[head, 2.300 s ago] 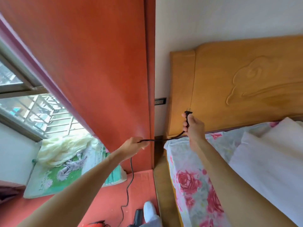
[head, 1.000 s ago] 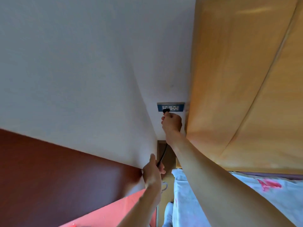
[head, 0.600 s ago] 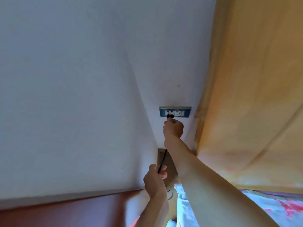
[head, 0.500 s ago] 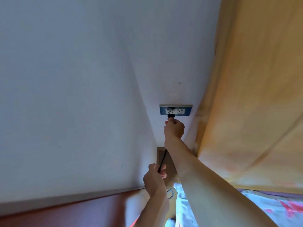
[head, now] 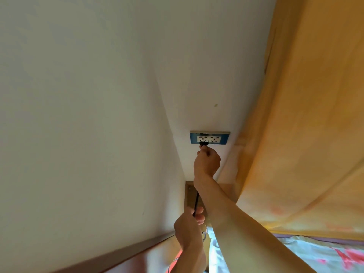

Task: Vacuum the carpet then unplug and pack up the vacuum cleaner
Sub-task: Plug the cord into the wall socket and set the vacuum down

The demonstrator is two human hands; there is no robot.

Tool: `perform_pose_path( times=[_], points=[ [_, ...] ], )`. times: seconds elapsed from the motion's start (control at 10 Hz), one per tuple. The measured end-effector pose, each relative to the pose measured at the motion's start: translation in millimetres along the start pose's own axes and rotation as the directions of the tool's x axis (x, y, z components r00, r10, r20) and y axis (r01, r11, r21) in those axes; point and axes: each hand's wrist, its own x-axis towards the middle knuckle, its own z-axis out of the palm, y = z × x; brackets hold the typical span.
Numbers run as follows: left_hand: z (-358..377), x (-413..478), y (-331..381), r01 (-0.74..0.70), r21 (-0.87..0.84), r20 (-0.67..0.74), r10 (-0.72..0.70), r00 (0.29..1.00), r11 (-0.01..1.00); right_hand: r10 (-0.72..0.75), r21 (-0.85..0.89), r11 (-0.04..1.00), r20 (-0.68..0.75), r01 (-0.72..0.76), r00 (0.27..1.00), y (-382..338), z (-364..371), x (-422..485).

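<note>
White walls [head: 98,95] meet in a corner beside a wooden headboard [head: 305,134], and a blue socket plate [head: 209,138] sits on the wall. The right hand [head: 207,161] pinches the black plug [head: 203,143], which touches the plate's left outlet; I cannot tell if the pins are inside. The left hand [head: 189,225] grips the cord [head: 196,201] lower down. Neither the carpet nor the vacuum is visible, so whether the vacuuming is done is unclear. I judge that the unplugging is not finished and the packing up remains.

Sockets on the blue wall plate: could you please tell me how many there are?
2, side by side on the wall plate: the left socket, where the right hand holds the black plug, and the right socket, unoccupied. The plug partly hides the left one.
</note>
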Motion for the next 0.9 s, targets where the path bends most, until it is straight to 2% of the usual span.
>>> perform_pose_path(
  times=[0.2, 0.4, 0.6, 0.7, 0.8, 0.9],
  points=[
    [1, -3, 0, -0.035, 0.079, 0.023, 0.034, 0.999, 0.996, -0.064, -0.102, 0.992, 0.039, 0.068, 0.997, -3, -5, -1],
    [7, -11, 2, -0.07, 0.102, 0.044, 0.066, 0.997, 0.992, -0.083, -0.105, 0.991, 0.027, 0.085, 0.996, -7, -7, 1],
    [2, -20, 12, -0.105, 0.222, 0.04, 0.098, 0.994, 0.969, 0.031, -0.188, 0.982, 0.002, -0.03, 1.0, -20, 6, -3],
    [7, -22, 20, -0.061, 0.19, 0.072, 0.048, 0.996, 0.98, 0.166, -0.184, 0.965, -0.115, -0.185, 0.979, -34, 14, 4],
    [1, -18, 25, -0.166, 0.216, 0.068, 0.155, 0.986, 0.962, 0.316, -0.12, 0.935, -0.144, -0.333, 0.938, -57, 30, 8],
    [-3, -16, 25, -0.193, 0.202, 0.045, 0.188, 0.981, 0.96, 0.17, -0.18, 0.964, -0.138, -0.194, 0.976, -48, 24, -2]
  ],
)
